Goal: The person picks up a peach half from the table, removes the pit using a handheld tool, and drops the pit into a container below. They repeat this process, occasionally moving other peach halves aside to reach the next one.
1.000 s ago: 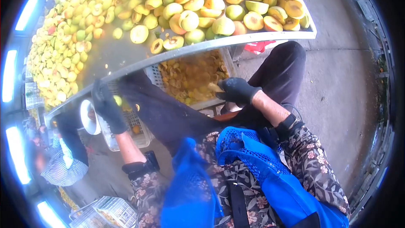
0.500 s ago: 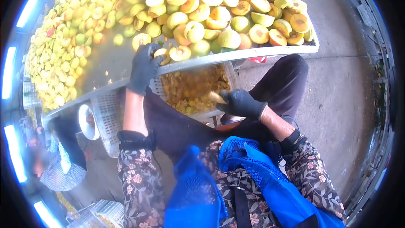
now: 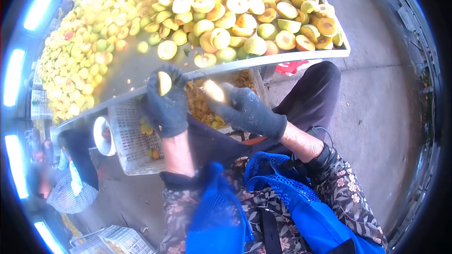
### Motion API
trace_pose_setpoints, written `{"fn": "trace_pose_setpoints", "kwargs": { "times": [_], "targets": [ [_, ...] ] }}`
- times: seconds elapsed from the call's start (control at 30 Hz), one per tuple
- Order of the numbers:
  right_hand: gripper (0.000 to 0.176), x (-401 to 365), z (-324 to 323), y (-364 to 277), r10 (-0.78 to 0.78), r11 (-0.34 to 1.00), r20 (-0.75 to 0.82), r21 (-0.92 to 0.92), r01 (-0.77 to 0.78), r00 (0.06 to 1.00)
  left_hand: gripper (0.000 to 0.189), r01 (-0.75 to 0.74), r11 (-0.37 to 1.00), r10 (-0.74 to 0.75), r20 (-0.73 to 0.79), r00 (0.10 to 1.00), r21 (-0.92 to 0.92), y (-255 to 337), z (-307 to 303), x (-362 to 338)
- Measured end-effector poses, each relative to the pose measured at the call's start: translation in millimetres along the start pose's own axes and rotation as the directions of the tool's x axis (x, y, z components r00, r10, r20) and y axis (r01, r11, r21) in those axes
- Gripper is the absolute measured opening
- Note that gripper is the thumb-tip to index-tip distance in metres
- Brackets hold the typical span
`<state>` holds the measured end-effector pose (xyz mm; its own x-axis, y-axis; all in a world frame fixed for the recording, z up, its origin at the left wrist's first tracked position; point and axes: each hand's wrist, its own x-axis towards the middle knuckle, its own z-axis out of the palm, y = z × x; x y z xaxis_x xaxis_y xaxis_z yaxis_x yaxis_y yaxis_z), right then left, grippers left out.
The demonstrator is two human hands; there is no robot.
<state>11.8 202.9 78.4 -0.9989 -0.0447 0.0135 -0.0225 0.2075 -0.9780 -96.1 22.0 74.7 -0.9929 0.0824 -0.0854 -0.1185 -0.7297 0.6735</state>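
Head view: a seated worker in black gloves handles cut fruit at the near edge of a long metal table [image 3: 287,55] heaped with yellow and green halved fruit [image 3: 226,14]. The left hand [image 3: 165,109] is curled around a fruit half [image 3: 164,83], held just at the table's near edge with its pale cut face turned toward the camera. The right hand [image 3: 245,110] is closed on a pale piece [image 3: 214,91], possibly another portion of fruit or a small tool; the lens distortion leaves that unclear.

Both forearms rise from the lap with wrists bent upward, the two hands near each other above a slotted crate of orange scraps [image 3: 201,108] set below the table edge. A white crate [image 3: 129,136], nearly bare, sits beside it toward the table's left end, next to a white bowl [image 3: 101,135].

The half looks light and soft-fleshed, likely slick on its cut face and easily bruised. The firmer skin side, cradled in the fingers, seems the safer place to hold it.

A blue mesh apron [image 3: 282,188] covers the lap. Another person [image 3: 61,188] sits at lower left.
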Motion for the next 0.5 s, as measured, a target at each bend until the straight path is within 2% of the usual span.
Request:
{"fn": "trace_pose_setpoints", "kwargs": {
  "times": [0.07,0.1,0.13,0.17,0.23,0.27,0.33,0.37,0.47,0.5],
  "targets": [
    [0.043,-5.6,2.0,-2.5,-0.023,0.997,0.01,-0.077,0.024,1.0,0.039,0.126,0.97,-0.12,0.043,0.992,-0.209,0.4,6.4,-11.4],
    [0.043,-9.0,0.5,-4.3,-0.049,0.988,-0.012,-0.145,0.047,0.999,0.042,-0.022,0.999,0.026,0.119,0.993,-0.03,-0.3,16.8,-21.8],
    [0.043,-11.5,-0.1,-7.4,-0.077,0.975,-0.035,-0.213,0.068,0.996,0.042,-0.35,0.814,0.285,0.207,0.936,0.464,0.6,22.8,-27.3],
    [0.043,-13.7,0.1,-12.4,-0.063,0.989,-0.032,-0.135,0.058,0.997,0.042,-0.557,0.314,0.432,0.406,0.805,0.769,1.3,27.8,-30.9],
    [0.041,-19.5,0.3,-23.3,-0.03,0.999,-0.031,0.021,0.031,0.999,0.045,-0.607,-0.039,0.444,0.558,0.701,0.794,1.2,38.8,-39.0],
    [0.041,-21.2,-0.1,-26.9,-0.139,0.99,-0.036,-0.006,0.139,0.99,0.049,-0.611,0.232,0.449,0.473,0.758,0.757,0.7,44.4,-43.2],
    [0.04,-22.9,2.0,-31.7,-0.35,0.936,-0.03,-0.057,0.348,0.936,0.06,-0.537,0.523,0.417,0.351,0.838,0.661,1.8,57.1,-53.7],
    [0.037,-21.2,8.6,-29.9,-0.472,0.876,-0.119,-0.176,0.449,0.873,0.068,-0.504,0.561,0.406,0.312,0.859,0.657,3.7,64.7,-59.6],
    [0.031,-29.3,8.0,-43.4,-0.399,0.888,0.006,-0.249,0.388,0.917,0.091,-0.454,0.618,0.387,0.255,0.886,0.642,7.4,71.0,-69.4],
    [0.03,-28.3,11.0,-42.4,-0.417,0.879,-0.011,-0.258,0.401,0.909,0.099,-0.446,0.629,0.382,0.248,0.891,0.637,7.6,72.5,-71.1]
  ]
}}
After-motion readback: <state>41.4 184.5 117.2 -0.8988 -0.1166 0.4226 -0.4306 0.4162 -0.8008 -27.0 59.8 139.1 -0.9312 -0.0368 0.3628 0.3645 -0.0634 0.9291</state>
